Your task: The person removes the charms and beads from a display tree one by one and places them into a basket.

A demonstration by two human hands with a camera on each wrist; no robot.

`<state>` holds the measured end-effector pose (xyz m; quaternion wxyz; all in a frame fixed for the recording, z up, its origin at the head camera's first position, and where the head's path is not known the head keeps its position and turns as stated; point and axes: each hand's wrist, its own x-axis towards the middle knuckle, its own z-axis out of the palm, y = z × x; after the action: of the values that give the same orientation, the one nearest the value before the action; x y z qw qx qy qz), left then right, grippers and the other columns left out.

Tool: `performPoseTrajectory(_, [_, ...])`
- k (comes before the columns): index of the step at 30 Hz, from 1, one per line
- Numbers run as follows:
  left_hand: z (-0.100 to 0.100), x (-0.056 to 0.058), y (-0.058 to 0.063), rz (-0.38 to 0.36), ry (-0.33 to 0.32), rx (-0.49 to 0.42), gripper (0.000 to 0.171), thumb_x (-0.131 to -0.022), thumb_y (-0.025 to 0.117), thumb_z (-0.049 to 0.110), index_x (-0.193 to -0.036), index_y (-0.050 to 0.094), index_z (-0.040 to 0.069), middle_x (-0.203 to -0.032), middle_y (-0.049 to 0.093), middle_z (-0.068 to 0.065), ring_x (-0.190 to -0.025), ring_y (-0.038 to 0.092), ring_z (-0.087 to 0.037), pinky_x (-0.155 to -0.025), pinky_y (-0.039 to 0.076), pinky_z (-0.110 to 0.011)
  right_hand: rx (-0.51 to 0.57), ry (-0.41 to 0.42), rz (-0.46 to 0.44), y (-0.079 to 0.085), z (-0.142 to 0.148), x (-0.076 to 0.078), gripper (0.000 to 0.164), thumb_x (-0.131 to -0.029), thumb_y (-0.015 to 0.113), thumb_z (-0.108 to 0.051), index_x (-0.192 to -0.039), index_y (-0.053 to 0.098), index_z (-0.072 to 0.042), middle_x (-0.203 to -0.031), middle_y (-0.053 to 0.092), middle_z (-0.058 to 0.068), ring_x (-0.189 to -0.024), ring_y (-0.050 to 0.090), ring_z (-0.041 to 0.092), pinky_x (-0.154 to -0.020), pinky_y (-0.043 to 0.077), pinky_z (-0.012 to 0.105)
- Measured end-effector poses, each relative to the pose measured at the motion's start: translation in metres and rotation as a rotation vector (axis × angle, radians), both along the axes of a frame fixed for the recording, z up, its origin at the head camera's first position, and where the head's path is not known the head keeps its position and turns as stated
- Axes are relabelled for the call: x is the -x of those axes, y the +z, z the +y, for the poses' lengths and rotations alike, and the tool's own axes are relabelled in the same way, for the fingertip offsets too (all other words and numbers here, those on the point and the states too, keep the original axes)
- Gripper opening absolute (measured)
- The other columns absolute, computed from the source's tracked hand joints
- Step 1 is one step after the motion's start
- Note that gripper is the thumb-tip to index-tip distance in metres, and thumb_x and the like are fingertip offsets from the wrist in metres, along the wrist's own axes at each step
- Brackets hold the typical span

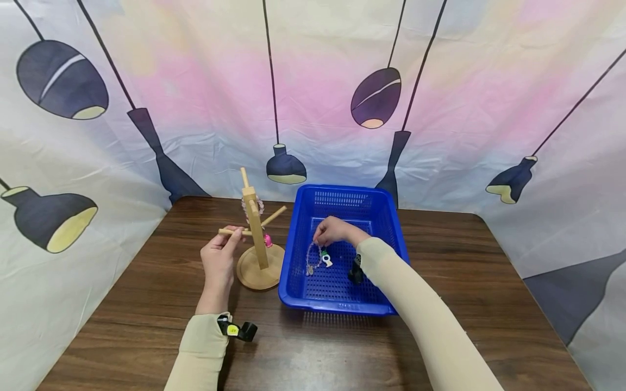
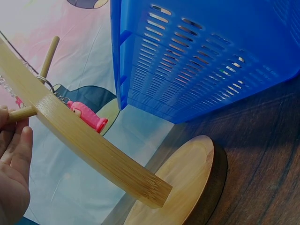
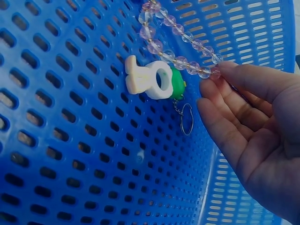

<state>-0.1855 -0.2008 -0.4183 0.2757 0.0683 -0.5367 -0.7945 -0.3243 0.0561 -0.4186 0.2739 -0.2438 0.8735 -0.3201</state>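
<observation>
A bracelet of clear and pink beads (image 3: 180,62) hangs from my right hand (image 3: 255,122), pinched between thumb and forefinger inside the blue basket (image 1: 343,308). Below it on the basket floor lies a white and green figure keychain (image 3: 161,80) with a metal ring. On the left, my left hand (image 1: 220,255) grips a side peg of the wooden stand (image 1: 259,233) between thumb and fingers. From the stand's pegs hang another beaded bracelet (image 1: 261,205) and a pink figure keychain (image 2: 86,116), which dangles behind the post in the left wrist view.
The stand's round base (image 1: 251,274) sits close against the basket's left side on the dark wooden table (image 1: 318,353). Behind the table hangs a cloth (image 1: 220,98) printed with lamps. Each wrist wears a small black camera (image 1: 243,330).
</observation>
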Motion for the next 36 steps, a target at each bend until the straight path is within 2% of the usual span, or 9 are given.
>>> performPoseTrajectory(17, [-0.001, 0.0, -0.001, -0.024, 0.0, 0.033, 0.024, -0.096, 0.069, 0.0, -0.082, 0.075, 0.018, -0.08, 0.077, 0.012, -0.076, 0.072, 0.001, -0.072, 0.062, -0.014, -0.033, -0.065, 0.056, -0.01, -0.004, -0.002, 0.016, -0.097, 0.066, -0.003, -0.108, 0.076, 0.002, -0.109, 0.077, 0.018, -0.099, 0.074, 0.026, -0.086, 0.064, 0.031])
performPoseTrajectory(22, [-0.001, 0.0, -0.001, -0.017, 0.001, 0.016, 0.018, -0.095, 0.07, -0.001, -0.083, 0.076, 0.012, -0.079, 0.076, 0.01, -0.076, 0.072, 0.0, -0.072, 0.062, -0.015, -0.022, -0.084, 0.072, -0.015, -0.006, -0.003, 0.015, -0.096, 0.068, -0.004, -0.107, 0.076, 0.002, -0.108, 0.077, 0.019, -0.098, 0.075, 0.027, -0.085, 0.065, 0.031])
performPoseTrajectory(36, [-0.002, 0.0, 0.0, -0.018, -0.007, -0.003, 0.025, -0.095, 0.068, -0.003, -0.08, 0.075, 0.015, -0.078, 0.076, 0.01, -0.077, 0.072, 0.0, -0.074, 0.062, -0.015, -0.042, -0.077, 0.141, -0.021, -0.008, -0.005, 0.012, -0.094, 0.072, -0.004, -0.103, 0.078, 0.001, -0.103, 0.078, 0.018, -0.092, 0.075, 0.026, -0.079, 0.065, 0.029])
